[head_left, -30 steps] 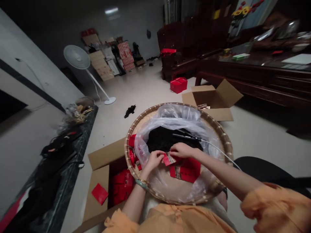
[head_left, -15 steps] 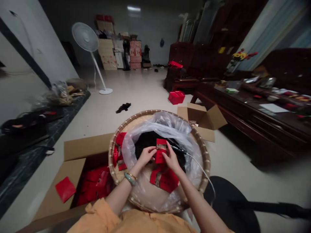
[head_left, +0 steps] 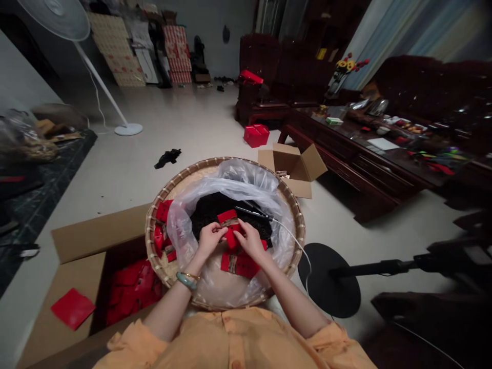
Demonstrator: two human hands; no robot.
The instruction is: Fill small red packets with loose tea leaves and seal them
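Observation:
Between both hands is a red packet (head_left: 232, 238) with a brownish printed band across it. My left hand (head_left: 210, 238) pinches its left edge, a gold and a green bangle on the wrist. My right hand (head_left: 250, 240) grips the right edge, thumb on the front. Below them, more red packets (head_left: 246, 266) lie on the clear plastic bag (head_left: 180, 220), which is spread open in a round woven basket (head_left: 149, 241). Black material (head_left: 207, 202) fills the bag's far part. Across it rests a dark, pen-like tool (head_left: 255, 212) with a white cord. Further red packets (head_left: 159, 238) sit at the basket's left.
A cardboard box (head_left: 77, 287) with red packets stands at left, a loose red piece (head_left: 73, 308) on its flap. Another open box (head_left: 294, 164) is beyond the basket. A black round base (head_left: 326, 282) stands at right, a dark wooden table (head_left: 365, 148) farther off.
The view has swung to the right and down. The held packet now leans, its top toward the left, and both hands still grip it.

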